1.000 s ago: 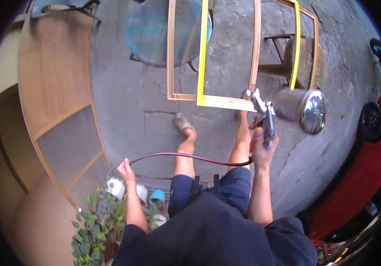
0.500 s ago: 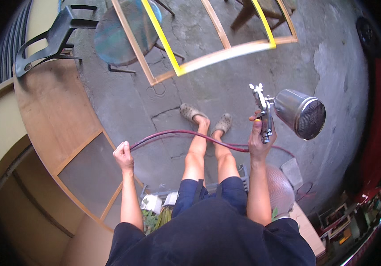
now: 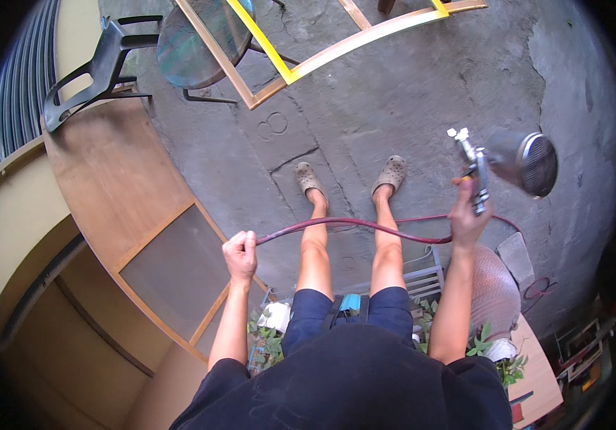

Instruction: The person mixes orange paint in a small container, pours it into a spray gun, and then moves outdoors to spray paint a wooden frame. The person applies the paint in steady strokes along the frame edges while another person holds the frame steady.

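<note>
A spray gun [image 3: 474,170] with a silver metal cup [image 3: 524,161] stands upright in my right hand [image 3: 470,218], whose fingers wrap round its handle. From below that hand a dark red hose [image 3: 354,223] bows across in front of my knees. The hose runs into my left hand [image 3: 240,256], which is closed round it. Ahead of me lies a wooden frame [image 3: 351,50] with yellow strips along parts of it. Its far side is cut off by the picture's upper edge.
A round stained table [image 3: 197,54] and a grey plastic chair [image 3: 100,66] stand at the far left. A wooden door panel [image 3: 111,172] leans along my left. Right of my legs are a ribbed translucent object [image 3: 493,294], a grey block [image 3: 516,258] and leafy plants [image 3: 510,367].
Both hands have shifted right in the view, the spray gun and hose with them. My feet now stand wider apart. The frame shows higher in the picture.
</note>
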Demonstrator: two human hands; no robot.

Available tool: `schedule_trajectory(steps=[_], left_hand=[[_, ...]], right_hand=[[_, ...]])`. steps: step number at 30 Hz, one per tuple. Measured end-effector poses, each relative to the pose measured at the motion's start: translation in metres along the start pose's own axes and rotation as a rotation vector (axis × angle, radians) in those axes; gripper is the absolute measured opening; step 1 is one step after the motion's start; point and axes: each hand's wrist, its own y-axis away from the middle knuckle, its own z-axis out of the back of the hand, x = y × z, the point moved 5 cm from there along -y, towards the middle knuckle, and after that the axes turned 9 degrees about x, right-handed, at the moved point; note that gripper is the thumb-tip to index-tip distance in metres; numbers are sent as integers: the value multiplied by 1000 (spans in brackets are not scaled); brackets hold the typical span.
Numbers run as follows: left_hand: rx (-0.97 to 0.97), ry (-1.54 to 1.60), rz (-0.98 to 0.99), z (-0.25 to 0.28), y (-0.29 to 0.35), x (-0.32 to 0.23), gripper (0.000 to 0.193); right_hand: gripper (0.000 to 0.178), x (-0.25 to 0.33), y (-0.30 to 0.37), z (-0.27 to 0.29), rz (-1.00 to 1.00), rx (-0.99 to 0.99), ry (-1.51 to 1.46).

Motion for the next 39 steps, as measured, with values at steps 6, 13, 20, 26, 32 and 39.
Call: schedule_trajectory(steps=[6, 13, 20, 26, 32, 39], left_hand=[[117, 88, 10, -23, -1, 6, 42], [45, 121, 76, 21, -3, 85, 47], [-129, 233, 240, 89, 8, 177, 48], [-212, 290, 333, 109, 12, 195, 49], [-178, 209, 274, 103, 1, 181, 48], [-131, 136, 171, 63, -13, 111, 47]], right_hand=[[37, 0, -56, 5, -12, -318, -29], [48, -3, -57, -84, 12, -469, -57], [35, -11, 10, -228, -37, -178, -208], [27, 25, 60, -281, 40, 179, -197], [19, 44, 58, -277, 131, 312, -294], [27, 13, -33, -218, 12, 154, -161]])
